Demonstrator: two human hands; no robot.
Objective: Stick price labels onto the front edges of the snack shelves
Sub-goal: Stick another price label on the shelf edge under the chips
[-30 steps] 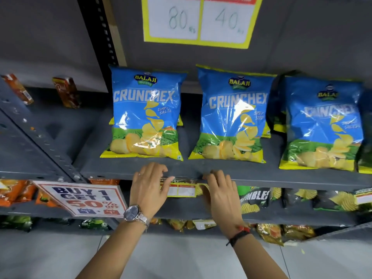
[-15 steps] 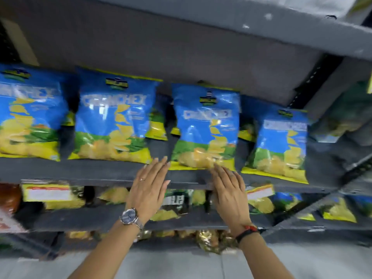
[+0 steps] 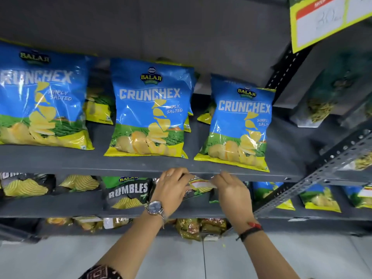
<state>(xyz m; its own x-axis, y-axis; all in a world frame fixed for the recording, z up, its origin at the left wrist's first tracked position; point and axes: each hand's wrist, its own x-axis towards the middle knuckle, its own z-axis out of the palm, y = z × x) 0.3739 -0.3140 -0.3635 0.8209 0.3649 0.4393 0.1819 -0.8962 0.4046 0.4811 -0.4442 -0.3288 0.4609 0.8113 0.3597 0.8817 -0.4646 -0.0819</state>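
A small yellow price label [image 3: 201, 184] with a white panel sits just under the front edge of the grey snack shelf [image 3: 120, 170]. My left hand [image 3: 173, 190], with a ring and a wristwatch, pinches its left end. My right hand [image 3: 231, 190], with a dark wrist cord, pinches its right end. Both hands' fingertips touch the shelf edge below the middle and right blue Crunchex bags [image 3: 151, 111]. Part of the label is hidden behind my fingers.
Three blue Crunchex bags stand along the shelf, the rightmost [image 3: 239, 127] near a perforated metal upright [image 3: 314, 178]. Black Rumbles bags [image 3: 126, 192] fill the shelf below. A large yellow price sign [image 3: 322, 19] hangs at the top right. Pale floor tiles lie beneath.
The view and both hands have shifted right along the shelf edge. The hands, flat on the edge before, now pinch a label between them under the edge.
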